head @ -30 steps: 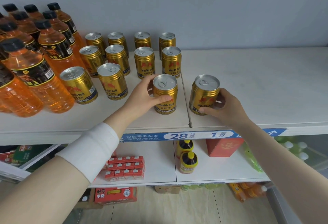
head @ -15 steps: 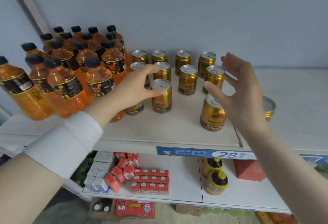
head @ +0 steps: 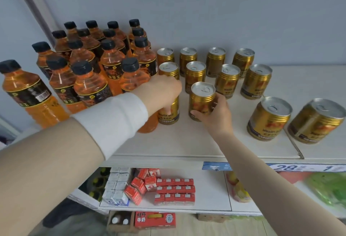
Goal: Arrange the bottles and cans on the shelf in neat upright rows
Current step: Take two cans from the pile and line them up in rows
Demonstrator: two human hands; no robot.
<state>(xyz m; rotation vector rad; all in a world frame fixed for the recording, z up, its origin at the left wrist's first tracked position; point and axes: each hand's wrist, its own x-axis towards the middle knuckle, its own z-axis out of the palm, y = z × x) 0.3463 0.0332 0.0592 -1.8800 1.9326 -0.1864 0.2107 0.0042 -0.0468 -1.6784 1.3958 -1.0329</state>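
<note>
Here, at frame centre, our left hand (head: 161,93) curls over one gold can (head: 169,114), our right hand (head: 217,116) wraps a neighbouring can (head: 201,101), both upright on the shelf (head: 187,142), orange bottles (head: 89,86) upper left

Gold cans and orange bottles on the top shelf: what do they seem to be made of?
The gold cans look like metal: glossy gold-lacquered walls with ribbing, and bare silvery lids with pull tabs. The orange bottles look like clear plastic: orange liquid shows through the walls, which catch soft highlights. Their labels are glossy black, and their ribbed black caps are matte, probably plastic too.
</note>
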